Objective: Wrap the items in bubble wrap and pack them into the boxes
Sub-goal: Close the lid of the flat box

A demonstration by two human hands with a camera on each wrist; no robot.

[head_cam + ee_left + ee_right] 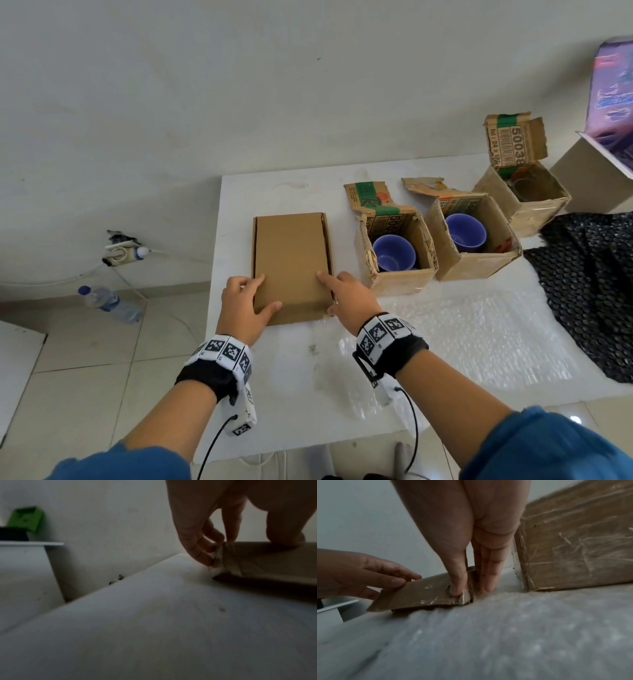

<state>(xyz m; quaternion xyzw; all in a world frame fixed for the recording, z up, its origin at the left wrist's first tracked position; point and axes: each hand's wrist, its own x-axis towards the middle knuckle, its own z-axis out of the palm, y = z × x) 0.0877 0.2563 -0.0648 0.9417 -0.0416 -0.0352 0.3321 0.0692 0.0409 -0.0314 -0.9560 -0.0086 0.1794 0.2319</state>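
A flat brown cardboard box (pixel 291 267) lies shut on the white table (pixel 274 370). My left hand (pixel 246 305) grips its near left corner, thumb on top and fingers down the side (pixel 229 531). My right hand (pixel 346 301) pinches the near right corner: thumb on the front face and fingers along the side (pixel 458 563), forefinger on the lid. Two open worn boxes to the right each hold a blue cup (pixel 394 251) (pixel 466 231). Clear bubble wrap (pixel 462 335) is spread under my right wrist.
A third open box (pixel 524 195) stands at the back right with a glass item dimly seen inside. Black mesh wrap (pixel 589 274) hangs over the table's right side. A larger carton (pixel 589 178) sits behind it. On the floor to the left lie a water bottle (pixel 109 303) and cables.
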